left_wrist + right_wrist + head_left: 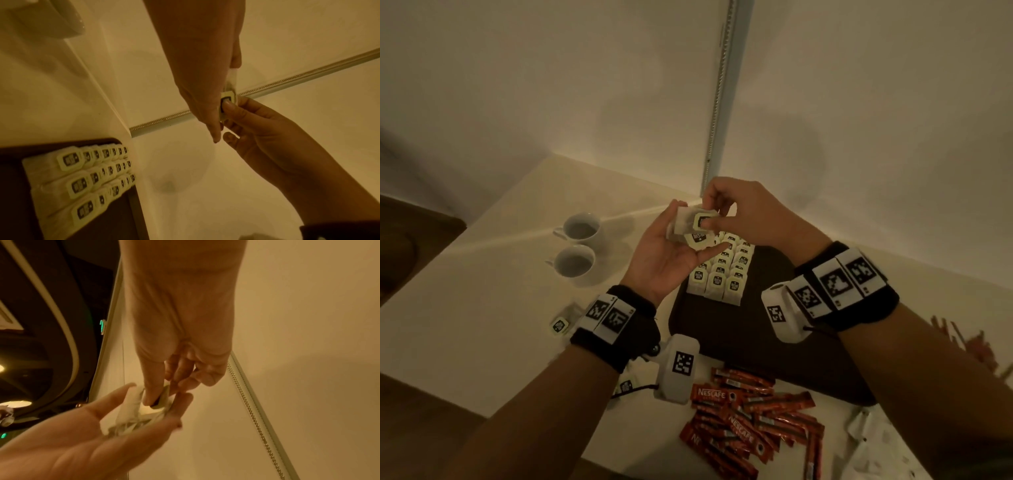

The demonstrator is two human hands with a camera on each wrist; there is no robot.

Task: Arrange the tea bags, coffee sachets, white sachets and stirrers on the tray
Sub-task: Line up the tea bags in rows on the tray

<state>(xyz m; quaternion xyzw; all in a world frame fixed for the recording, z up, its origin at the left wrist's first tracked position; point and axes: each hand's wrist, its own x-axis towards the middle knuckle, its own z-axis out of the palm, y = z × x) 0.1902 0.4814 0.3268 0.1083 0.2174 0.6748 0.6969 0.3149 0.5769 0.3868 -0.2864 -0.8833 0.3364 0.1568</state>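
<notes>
Pinching one tea bag from the small stack cupped in the left hand, the right hand should be kept level so it is laid squarely below.

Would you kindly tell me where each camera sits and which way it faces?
Head: worn on the head, looking down at the tray, tea bag rows, coffee sachets; both forearms show.
Left wrist: looks along the left hand to the wall; tray corner below.
Right wrist: looks along the right hand; left palm below.
Shared: all show the right hand pinching a held tea bag.
</notes>
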